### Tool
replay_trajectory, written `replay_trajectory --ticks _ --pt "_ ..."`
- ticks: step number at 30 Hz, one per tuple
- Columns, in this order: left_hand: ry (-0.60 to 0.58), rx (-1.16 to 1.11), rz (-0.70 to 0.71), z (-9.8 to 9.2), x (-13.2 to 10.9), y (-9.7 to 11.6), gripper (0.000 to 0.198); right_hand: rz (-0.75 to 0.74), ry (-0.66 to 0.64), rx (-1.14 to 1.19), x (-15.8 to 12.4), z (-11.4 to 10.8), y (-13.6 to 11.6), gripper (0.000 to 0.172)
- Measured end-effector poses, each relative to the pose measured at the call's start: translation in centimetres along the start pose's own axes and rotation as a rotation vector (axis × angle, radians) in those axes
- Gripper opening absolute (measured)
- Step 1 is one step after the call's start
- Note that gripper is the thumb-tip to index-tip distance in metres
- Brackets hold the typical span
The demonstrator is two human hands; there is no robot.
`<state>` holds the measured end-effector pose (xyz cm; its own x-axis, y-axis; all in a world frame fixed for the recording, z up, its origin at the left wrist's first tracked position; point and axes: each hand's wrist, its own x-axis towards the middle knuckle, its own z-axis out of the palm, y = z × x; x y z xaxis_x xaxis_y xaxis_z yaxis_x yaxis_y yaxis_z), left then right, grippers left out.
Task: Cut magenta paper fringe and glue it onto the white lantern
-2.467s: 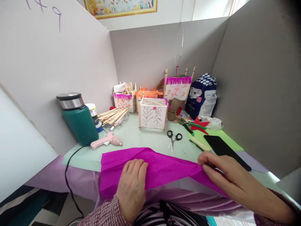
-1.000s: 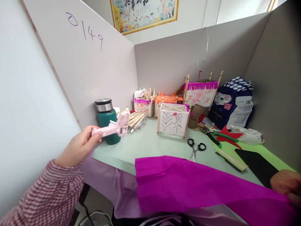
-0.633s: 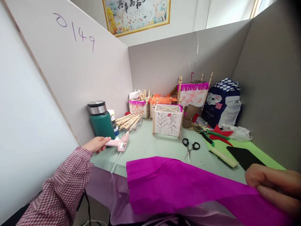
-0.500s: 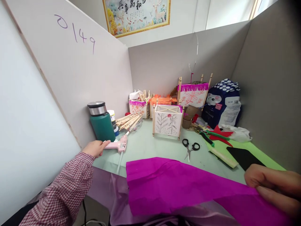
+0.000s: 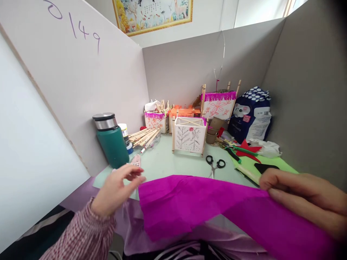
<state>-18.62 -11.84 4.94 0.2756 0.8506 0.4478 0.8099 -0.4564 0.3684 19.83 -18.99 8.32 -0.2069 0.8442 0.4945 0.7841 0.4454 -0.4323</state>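
A long strip of magenta crepe paper [image 5: 187, 202] hangs across the table's front edge. My right hand [image 5: 303, 198] pinches its upper right part between thumb and fingers, and the strip trails down below that hand. At the strip's left end, my left hand [image 5: 119, 186] is raised with thumb and fingers apart, holding nothing. Just behind the left hand lies a pink glue gun [image 5: 136, 160], mostly covered by it. Black-handled scissors [image 5: 214, 164] rest on the table, their blade tips hidden behind the paper. Farther back stands a white paper lantern [image 5: 189, 135] with wooden sticks at its corners and drawn branches.
On the left are a green thermos [image 5: 111, 142] and a bundle of wooden sticks [image 5: 145, 137]. Fringed lanterns [image 5: 219, 104] stand at the back. To the right are green-handled pliers [image 5: 235, 154], a red paper star [image 5: 248, 148], green sheets [image 5: 284, 162] and a dark blue bag [image 5: 251, 119].
My left hand has let go of the pink glue gun and come right and nearer, to the paper's left end. My right hand, still pinching the paper, appears farther left and higher.
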Motion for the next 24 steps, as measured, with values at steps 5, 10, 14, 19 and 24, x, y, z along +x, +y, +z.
replay_trajectory --ticks 5,10,14,19,24 --pt "0.121 -0.002 0.276 6.9 -1.8 9.7 0.062 0.138 -0.210 0.135 3.4 -1.2 -0.4 0.028" --pt "-0.097 0.204 0.230 8.9 2.8 9.5 0.027 0.119 -0.174 -0.038 6.1 -3.0 0.2 0.027" --pt "-0.234 0.221 0.206 3.9 9.5 6.5 0.022 0.036 -0.332 -0.076 8.3 -4.6 2.3 0.028" --pt "-0.146 0.452 0.219 -0.3 16.7 5.3 0.032 0.012 -0.222 -0.370 12.0 -4.3 4.4 0.023" --pt "0.153 0.446 0.211 -3.1 17.0 5.6 0.037 -0.034 0.300 -0.586 11.2 -5.0 3.3 0.022"
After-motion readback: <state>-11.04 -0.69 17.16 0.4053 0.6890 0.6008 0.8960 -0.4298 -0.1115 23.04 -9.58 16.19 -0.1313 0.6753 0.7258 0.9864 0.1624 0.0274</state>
